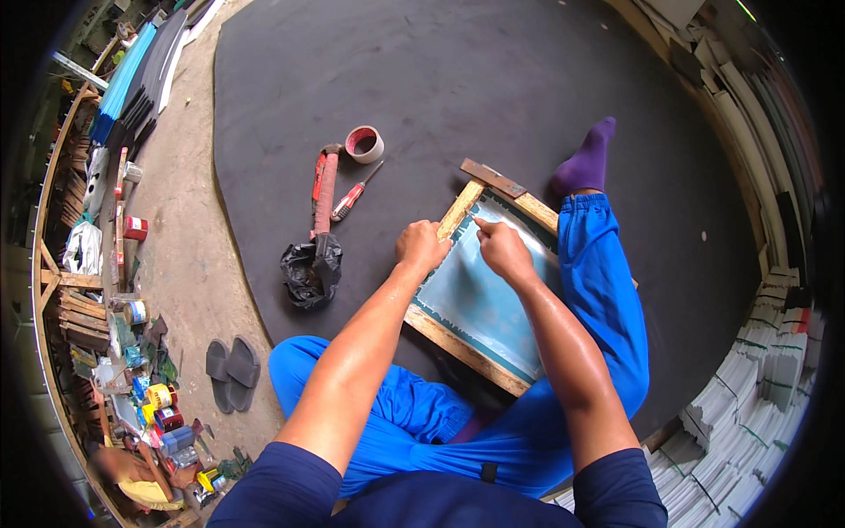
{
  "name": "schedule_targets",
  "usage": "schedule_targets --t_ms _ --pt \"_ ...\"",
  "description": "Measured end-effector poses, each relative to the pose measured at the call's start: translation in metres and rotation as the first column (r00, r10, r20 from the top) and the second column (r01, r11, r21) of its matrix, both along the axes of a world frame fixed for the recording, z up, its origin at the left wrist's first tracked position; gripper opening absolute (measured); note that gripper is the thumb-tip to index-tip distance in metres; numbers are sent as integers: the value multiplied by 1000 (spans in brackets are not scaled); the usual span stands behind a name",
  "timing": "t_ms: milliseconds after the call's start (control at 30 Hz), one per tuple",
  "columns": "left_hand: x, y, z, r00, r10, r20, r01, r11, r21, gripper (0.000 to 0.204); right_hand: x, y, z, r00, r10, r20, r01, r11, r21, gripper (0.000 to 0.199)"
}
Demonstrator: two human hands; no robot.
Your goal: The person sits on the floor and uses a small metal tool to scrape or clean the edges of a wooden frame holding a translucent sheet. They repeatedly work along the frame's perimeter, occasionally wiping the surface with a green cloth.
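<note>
A wooden frame [466,343] stretched with a pale blue mesh [480,295] rests tilted against my legs on the dark floor sheet. My left hand [422,246] is closed around its left rail, near the upper corner. Over the mesh's upper left edge, my right hand [505,250] is closed, its index finger reaching toward that rail. What its fingertips pinch, if anything, is too small to make out. Across the frame's far corner lies a flat brown bar [493,178].
Left of the frame are a tape roll [363,143], a screwdriver [358,192], a red-wrapped handle [324,194] and a black plastic bag [312,270]. Grey slippers [232,376] sit beside the black sheet [422,97]. Cluttered shelves line the left; white stacked sheets [748,414] stand right.
</note>
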State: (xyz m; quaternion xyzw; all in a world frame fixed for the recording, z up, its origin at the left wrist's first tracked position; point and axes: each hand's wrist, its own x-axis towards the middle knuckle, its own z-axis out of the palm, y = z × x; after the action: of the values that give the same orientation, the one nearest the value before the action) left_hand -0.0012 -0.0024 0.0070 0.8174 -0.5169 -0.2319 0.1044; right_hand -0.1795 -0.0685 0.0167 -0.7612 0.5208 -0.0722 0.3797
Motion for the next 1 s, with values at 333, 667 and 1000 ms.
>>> schedule_targets --t_ms 333,667,1000 --pt "5 3 -3 1000 -15 24 15 1000 -17 35 -16 -6 -23 958 -139 251 48 940 337 40" --pt "4 1 -2 1000 -2 -27 2 1000 -19 39 -27 -17 -20 979 3 206 -45 978 201 40" --pt "4 0 1 999 6 -52 -6 1000 10 39 -29 -31 -15 991 -41 127 30 995 91 37"
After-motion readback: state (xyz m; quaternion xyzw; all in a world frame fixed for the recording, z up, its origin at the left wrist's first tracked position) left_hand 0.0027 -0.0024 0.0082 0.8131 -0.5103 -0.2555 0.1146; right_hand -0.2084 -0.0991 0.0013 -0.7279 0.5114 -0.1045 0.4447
